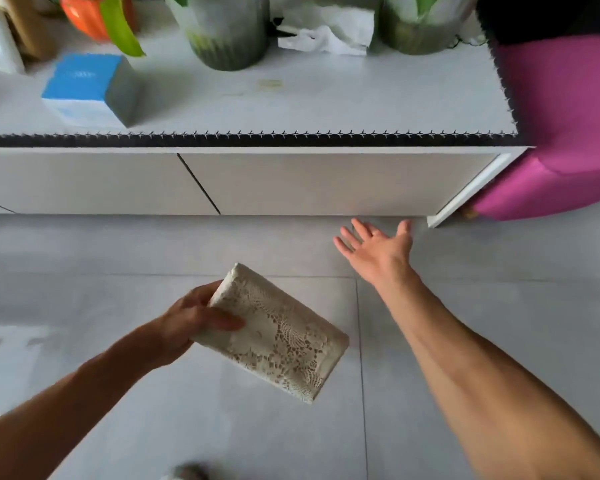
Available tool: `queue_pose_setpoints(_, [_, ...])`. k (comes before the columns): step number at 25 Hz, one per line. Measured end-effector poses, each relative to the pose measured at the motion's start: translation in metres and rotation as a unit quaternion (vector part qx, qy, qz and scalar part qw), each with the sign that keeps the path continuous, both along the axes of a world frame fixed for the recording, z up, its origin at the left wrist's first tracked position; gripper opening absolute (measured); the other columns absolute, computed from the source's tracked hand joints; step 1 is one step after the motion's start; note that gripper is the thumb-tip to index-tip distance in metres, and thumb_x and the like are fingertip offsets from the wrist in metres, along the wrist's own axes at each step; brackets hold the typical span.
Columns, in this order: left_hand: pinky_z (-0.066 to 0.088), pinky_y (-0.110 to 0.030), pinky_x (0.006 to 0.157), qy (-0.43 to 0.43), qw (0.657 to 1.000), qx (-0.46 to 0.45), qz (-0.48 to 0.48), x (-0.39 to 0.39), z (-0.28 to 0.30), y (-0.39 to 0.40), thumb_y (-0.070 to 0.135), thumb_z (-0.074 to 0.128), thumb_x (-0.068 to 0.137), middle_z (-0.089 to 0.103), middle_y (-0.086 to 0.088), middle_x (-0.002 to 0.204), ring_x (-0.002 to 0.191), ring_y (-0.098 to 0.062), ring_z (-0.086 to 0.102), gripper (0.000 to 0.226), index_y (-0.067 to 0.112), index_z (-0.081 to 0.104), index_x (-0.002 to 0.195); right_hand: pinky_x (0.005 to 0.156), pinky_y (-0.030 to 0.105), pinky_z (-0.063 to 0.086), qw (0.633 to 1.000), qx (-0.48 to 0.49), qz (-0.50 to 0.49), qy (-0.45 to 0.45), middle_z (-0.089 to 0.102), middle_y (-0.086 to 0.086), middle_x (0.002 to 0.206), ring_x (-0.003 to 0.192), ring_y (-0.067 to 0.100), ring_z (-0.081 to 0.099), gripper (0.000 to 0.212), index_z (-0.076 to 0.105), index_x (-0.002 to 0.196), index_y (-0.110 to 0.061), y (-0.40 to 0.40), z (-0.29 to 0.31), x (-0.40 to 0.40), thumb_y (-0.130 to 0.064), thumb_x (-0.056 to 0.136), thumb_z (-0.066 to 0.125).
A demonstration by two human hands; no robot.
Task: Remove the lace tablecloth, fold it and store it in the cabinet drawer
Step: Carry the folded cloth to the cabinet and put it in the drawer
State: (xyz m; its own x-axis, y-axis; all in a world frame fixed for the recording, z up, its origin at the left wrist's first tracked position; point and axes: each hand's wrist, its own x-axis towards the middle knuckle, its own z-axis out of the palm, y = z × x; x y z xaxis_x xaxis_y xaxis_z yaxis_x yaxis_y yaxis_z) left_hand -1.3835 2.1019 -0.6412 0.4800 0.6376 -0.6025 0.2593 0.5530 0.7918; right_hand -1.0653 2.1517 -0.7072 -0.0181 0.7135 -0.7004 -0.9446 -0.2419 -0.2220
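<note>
One folded lace tablecloth is here, a thick cream rectangle, gripped at its near-left end by the left hand, thumb on top and fingers wrapped beneath. It hangs over the floor in front of the white cabinet, not touching it. The right hand is spread wide and holds nothing, fingers fanned, reaching toward the foot of the cabinet near its right corner; whether it touches the front panel I cannot tell.

The cabinet shows two flat fronts side by side, both closed, with a dark seam between them. On its pale top I count two grey-green plant pots, one orange pot at the back left, one blue and white box near the front left edge, and one crumpled white paper between the two grey pots. Right of the cabinet stands one magenta seat, close against its corner.

The floor is large light grey tiles with thin joints.
</note>
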Motion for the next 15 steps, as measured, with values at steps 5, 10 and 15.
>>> queue_pose_setpoints(5, [0.056, -0.031, 0.07, 0.019, 0.997, 0.048, -0.049, -0.024, 0.022, -0.003, 0.008, 0.074, 0.066, 0.072, -0.02, 0.104, 0.092, -0.033, 0.071, 0.046, 0.011, 0.067, 0.111, 0.118, 0.061, 0.002, 0.997, 0.049, -0.052, 0.041, 0.029, -0.001, 0.16, 0.15, 0.022, 0.019, 0.094, 0.038, 0.145, -0.015, 0.023, -0.02, -0.004, -0.082, 0.08, 0.024])
queue_pose_setpoints(10, [0.057, -0.038, 0.073, -0.009, 0.998, 0.05, -0.031, -0.034, 0.048, -0.009, 0.004, 0.072, 0.066, 0.07, -0.025, 0.107, 0.096, -0.04, 0.069, 0.045, 0.006, 0.066, 0.111, 0.097, 0.043, 0.031, 0.997, -0.048, -0.044, -0.041, 0.056, -0.003, 0.11, 0.092, 0.017, 0.049, 0.077, 0.053, 0.087, -0.018, 0.021, -0.019, -0.007, -0.087, 0.077, 0.02])
queue_pose_setpoints(15, [0.058, -0.04, 0.073, -0.045, 0.995, 0.071, -0.053, -0.026, 0.053, 0.008, -0.003, 0.068, 0.068, 0.071, -0.027, 0.106, 0.096, -0.043, 0.069, 0.041, 0.003, 0.067, 0.109, 0.09, 0.038, 0.049, 0.905, -0.072, 0.279, -0.313, 0.062, 0.011, 0.13, 0.108, 0.029, 0.061, 0.046, 0.057, 0.126, -0.021, -0.066, 0.028, -0.015, -0.053, 0.096, 0.045])
